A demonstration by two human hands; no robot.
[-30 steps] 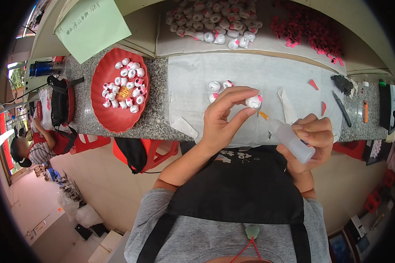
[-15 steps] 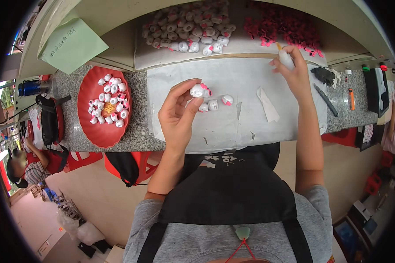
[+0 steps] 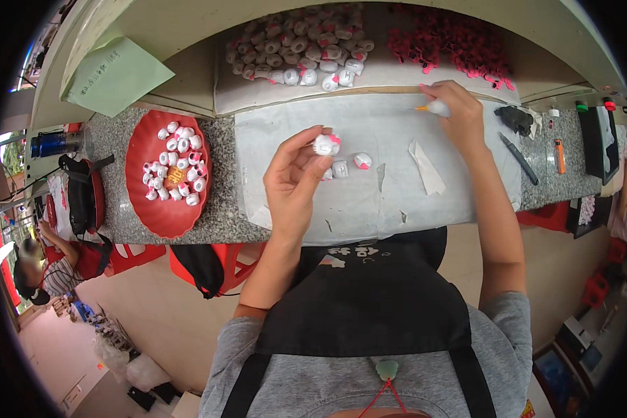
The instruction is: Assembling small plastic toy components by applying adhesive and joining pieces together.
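My left hand [image 3: 292, 177] pinches a small white toy head [image 3: 325, 145] with a pink patch on its top edge, raised over the white paper. My right hand [image 3: 465, 118] is closed around a small white squeeze bottle [image 3: 439, 107], whose orange-yellow nozzle points left. A tiny pink piece [image 3: 423, 87] shows at the fingertips of that same hand; its shape is too small to make out. On the paper, beside my left fingers, lie a few more white toy heads [image 3: 361, 161], partly hidden by the hand.
Heaps of white heads [image 3: 299, 45] and pink pieces [image 3: 453, 45] lie on the shelf ahead. A red scalloped plate [image 3: 141, 202] of heads stands left. A paper strip [image 3: 426, 168], grey pen [image 3: 519, 159], and orange cutter [image 3: 559, 157] lie right. Another person [image 3: 52, 268] sits far left.
My right hand has come down from the edge of the pink heap, and the bottle has turned to point left. The left hand has shifted slightly right, and its toy head is turned.
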